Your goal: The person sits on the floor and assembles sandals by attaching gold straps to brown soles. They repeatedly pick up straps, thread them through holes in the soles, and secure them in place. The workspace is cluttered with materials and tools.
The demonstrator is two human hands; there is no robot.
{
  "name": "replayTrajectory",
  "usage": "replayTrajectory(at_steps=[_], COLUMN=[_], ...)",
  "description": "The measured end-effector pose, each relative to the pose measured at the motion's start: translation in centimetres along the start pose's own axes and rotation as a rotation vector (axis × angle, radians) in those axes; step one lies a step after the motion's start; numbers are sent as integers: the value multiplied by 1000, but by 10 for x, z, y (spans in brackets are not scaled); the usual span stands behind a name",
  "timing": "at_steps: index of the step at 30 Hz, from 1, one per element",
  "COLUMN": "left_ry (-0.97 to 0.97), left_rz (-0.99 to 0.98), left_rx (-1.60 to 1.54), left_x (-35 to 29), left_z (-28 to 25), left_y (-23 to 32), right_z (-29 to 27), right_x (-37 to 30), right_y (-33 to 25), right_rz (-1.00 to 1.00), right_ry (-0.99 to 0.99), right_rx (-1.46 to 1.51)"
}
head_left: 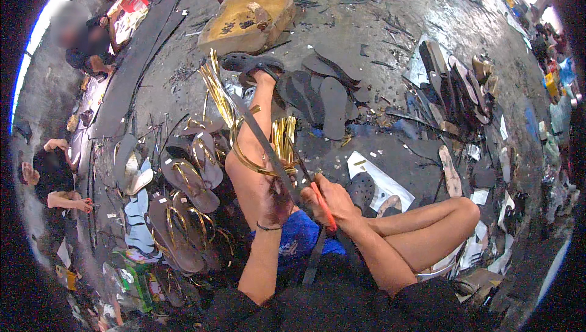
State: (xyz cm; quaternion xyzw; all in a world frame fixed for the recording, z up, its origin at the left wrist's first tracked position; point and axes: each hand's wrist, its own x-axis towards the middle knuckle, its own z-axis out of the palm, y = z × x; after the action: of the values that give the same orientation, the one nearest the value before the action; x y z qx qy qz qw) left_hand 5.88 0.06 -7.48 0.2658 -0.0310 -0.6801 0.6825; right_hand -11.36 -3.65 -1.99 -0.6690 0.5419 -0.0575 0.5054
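Note:
My left hand (278,200), its fingers curled and stained dark, grips shiny gold straps (282,139) in front of my raised leg. More gold strips (217,87) fan out beyond it, over the knee. A long dark strip (265,139) runs slantwise past this hand toward my lap. Close beside it, my right hand (332,200) is closed round a tool with a red handle (323,207) and a thin dark shaft pointing up and away. The tool's exact kind is unclear. On my left lie flip-flops (189,185) with gold straps.
Dark foot-shaped soles (334,109) lie beyond my foot, near a large yellowish block (244,23). More soles and footwear (452,81) are piled at far right. White paper (378,179) lies right of my hands. Two other people work at the left; scraps litter the floor.

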Motion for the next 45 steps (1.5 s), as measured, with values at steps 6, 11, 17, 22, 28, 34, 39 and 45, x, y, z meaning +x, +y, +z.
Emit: replayTrajectory(at_steps=[6,11,17,22,28,34,39,45], left_ry=[-4,210,191,135,69,208,969,1302], left_rz=[54,207,220,210,230,502,816,1209], left_rx=[0,464,825,883,584,1046,1348,1992], left_x=[-5,-6,-11,-21,-38,-80,-200,-246], left_z=[10,41,48,33,30,55,37,19], left_y=[4,10,4,-16,-2,49,148,205], right_z=[8,-10,-65,0,21,22,-1,-26], right_x=[-11,12,48,22,12,34,130,233], right_y=[0,83,208,85,50,6,-18,94], right_rz=[3,83,261,-75,-116,-182,-498,145], right_ry=[58,412,621,-87,-314,-488,38,518], right_rx=[90,25,-902,928,1295,876,36,-327])
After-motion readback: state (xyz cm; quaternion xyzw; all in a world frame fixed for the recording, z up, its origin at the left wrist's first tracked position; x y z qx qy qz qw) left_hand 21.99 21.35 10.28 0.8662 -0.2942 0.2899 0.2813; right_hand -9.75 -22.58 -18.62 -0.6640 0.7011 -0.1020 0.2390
